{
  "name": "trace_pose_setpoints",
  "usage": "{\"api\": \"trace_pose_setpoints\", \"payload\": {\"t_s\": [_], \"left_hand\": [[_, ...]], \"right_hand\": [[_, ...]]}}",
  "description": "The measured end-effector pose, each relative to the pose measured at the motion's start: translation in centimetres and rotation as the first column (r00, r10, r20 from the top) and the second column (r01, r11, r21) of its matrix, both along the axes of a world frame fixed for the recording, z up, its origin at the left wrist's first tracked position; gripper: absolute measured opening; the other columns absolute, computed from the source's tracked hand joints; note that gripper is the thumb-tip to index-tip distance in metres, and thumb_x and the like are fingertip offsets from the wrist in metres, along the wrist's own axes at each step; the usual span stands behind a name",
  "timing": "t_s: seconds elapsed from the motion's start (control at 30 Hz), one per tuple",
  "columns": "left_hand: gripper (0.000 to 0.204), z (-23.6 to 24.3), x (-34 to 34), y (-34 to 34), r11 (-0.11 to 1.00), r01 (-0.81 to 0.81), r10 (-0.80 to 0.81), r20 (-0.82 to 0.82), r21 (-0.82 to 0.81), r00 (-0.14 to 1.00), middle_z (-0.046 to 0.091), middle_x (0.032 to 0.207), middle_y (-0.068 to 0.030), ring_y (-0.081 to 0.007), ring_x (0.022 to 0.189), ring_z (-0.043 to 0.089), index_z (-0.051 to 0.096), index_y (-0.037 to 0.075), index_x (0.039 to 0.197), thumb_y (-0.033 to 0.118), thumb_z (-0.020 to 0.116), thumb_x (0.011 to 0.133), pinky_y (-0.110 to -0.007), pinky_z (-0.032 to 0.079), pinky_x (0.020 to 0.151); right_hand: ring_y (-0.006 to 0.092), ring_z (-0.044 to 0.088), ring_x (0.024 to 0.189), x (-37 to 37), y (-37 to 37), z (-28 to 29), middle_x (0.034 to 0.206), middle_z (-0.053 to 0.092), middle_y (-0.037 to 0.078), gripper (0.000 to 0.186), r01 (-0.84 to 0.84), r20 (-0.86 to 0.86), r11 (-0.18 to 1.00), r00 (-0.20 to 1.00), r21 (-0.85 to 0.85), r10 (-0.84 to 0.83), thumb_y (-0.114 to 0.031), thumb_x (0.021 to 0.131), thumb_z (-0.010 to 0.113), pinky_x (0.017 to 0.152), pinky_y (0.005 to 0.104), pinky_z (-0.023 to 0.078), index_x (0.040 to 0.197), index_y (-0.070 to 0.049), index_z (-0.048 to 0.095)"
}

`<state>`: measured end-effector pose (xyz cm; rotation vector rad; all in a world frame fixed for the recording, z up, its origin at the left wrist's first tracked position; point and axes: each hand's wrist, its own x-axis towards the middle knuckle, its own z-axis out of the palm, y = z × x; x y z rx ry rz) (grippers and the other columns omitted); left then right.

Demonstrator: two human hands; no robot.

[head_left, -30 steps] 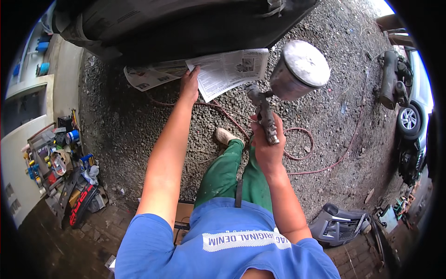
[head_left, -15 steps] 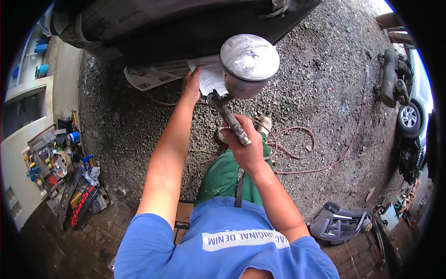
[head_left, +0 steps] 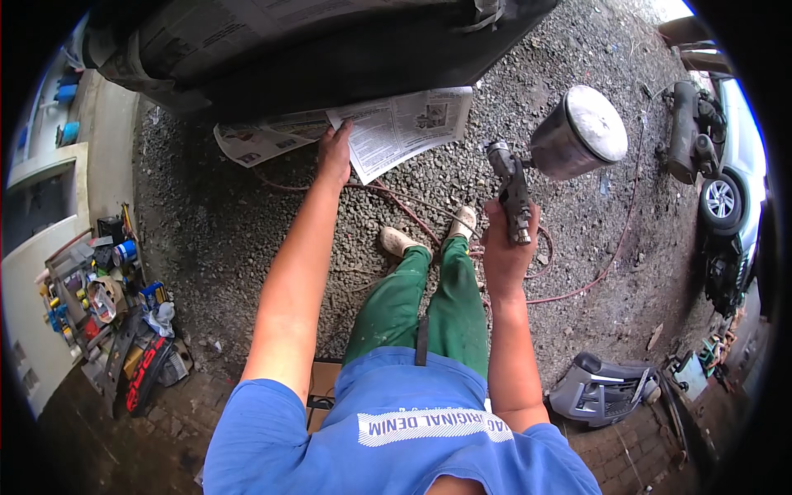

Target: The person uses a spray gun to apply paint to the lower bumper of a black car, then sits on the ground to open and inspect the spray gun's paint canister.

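In my right hand (head_left: 510,252) is a spray gun (head_left: 513,188), its grip wrapped by my fingers. A round metal paint cup (head_left: 580,134) with a whitish lid sits on the gun, tilted to the right. My left hand (head_left: 334,157) pinches the lower edge of a newspaper sheet (head_left: 408,124). That sheet hangs under the edge of a large dark car panel (head_left: 346,70), beside a second newspaper piece (head_left: 268,140). More newspaper covers the upper part of the panel.
A reddish hose (head_left: 598,285) loops over the gravel (head_left: 223,239) around my shoes. At left, tools, cans and parts lie piled by a wall (head_left: 115,157). A grey bumper piece (head_left: 602,389) rests at lower right. A compressor tank (head_left: 683,132) and a parked car (head_left: 747,190) stand at right.
My right hand has swung the spray gun and cup to the right, away from the newspaper, baring more of the sheet. My left hand stays nearly in place.
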<state>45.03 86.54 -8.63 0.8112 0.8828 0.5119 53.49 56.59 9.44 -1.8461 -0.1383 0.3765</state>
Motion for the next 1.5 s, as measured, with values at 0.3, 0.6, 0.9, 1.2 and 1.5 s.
{"api": "trace_pose_setpoints", "payload": {"t_s": [0.3,0.6,0.9,1.2,1.5], "left_hand": [[0.032,-0.1,0.5,-0.2,0.999,-0.037,0.037,-0.021,0.009,0.999,0.067,0.118,-0.0111,-0.0216,0.110,0.060,0.061,0.000,0.122,0.021,0.065,0.099,-0.037,0.045,0.100],[0.029,-0.5,0.2,0.0,0.999,-0.050,0.050,-0.008,0.013,0.999,0.068,0.116,-0.0109,-0.0204,0.108,0.061,0.062,0.000,0.119,0.021,0.065,0.099,-0.037,0.046,0.098],[0.032,-0.4,0.4,0.2,0.999,-0.033,0.034,-0.028,0.014,0.999,0.068,0.116,-0.0119,-0.0212,0.106,0.063,0.062,-0.002,0.121,0.021,0.065,0.100,-0.036,0.046,0.098],[0.036,-0.9,-0.3,0.7,0.996,-0.048,0.046,-0.034,-0.070,0.998,0.068,0.115,-0.0100,-0.0183,0.105,0.061,0.061,-0.001,0.124,0.024,0.066,0.099,-0.035,0.047,0.095],[0.032,-0.2,0.2,0.2,1.000,-0.011,0.012,-0.023,0.016,1.000,0.069,0.116,-0.0104,-0.0197,0.107,0.063,0.064,0.000,0.123,0.023,0.063,0.100,-0.035,0.046,0.097]], "right_hand": [[0.0191,0.066,0.074,-3.4,4.4,3.3,0.089,0.068,0.010,0.037,-0.309,0.114,0.951,0.945,0.012,0.305,-0.011,0.088,0.080,0.066,0.0326,0.052,0.116,-0.003,0.058],[0.0163,0.064,0.073,-1.9,3.9,5.6,0.089,0.066,0.009,0.037,-0.244,0.115,0.969,0.962,-0.043,0.247,-0.009,0.089,0.078,0.065,0.0317,0.052,0.119,-0.004,0.056],[0.0133,0.062,0.076,-1.7,4.2,6.3,0.090,0.064,0.007,0.036,-0.148,0.074,0.989,0.986,0.004,0.147,-0.008,0.092,0.076,0.067,0.0282,0.051,0.119,-0.002,0.054],[0.0200,0.068,0.072,-3.5,8.4,9.7,0.089,0.068,0.011,0.037,-0.510,0.236,0.860,0.840,0.033,0.489,-0.012,0.089,0.080,0.063,0.0334,0.053,0.116,-0.004,0.056],[0.0057,0.056,0.061,-0.2,5.7,13.0,0.081,0.062,0.000,0.029,-0.076,0.006,0.995,0.997,0.071,0.075,-0.015,0.097,0.072,0.051,0.0215,0.044,0.115,-0.004,0.052]]}}
